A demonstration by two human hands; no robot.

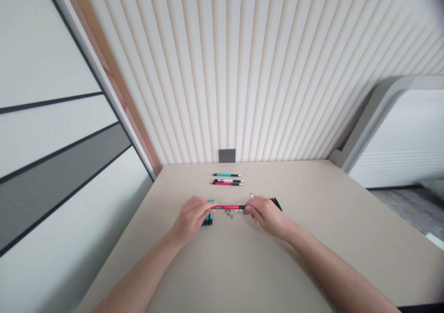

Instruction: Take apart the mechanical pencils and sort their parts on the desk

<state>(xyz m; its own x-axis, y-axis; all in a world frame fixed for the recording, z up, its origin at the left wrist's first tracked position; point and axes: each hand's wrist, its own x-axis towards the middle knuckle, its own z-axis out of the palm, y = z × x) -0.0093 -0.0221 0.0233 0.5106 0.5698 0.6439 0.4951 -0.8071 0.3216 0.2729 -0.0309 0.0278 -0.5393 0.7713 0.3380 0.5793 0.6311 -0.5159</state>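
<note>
A red and black pen (231,207) is held level above the table, one end in each hand. My left hand (194,215) pinches its left, black end. At the right end, the fingers of my right hand (265,213) close around the black part. Blue and black pen parts (209,219) lie beside and partly under my left hand. Black pen parts (275,203) show behind my right hand, which partly hides them. Several small silvery pieces (229,214) lie on the table just below the held pen.
Farther back on the beige table (222,266) lie a blue pen (226,175), a white and black pen (227,180) and a red pen (227,184), side by side. A dark wall socket (227,155) sits at the table's back edge. The ribbed wall rises behind.
</note>
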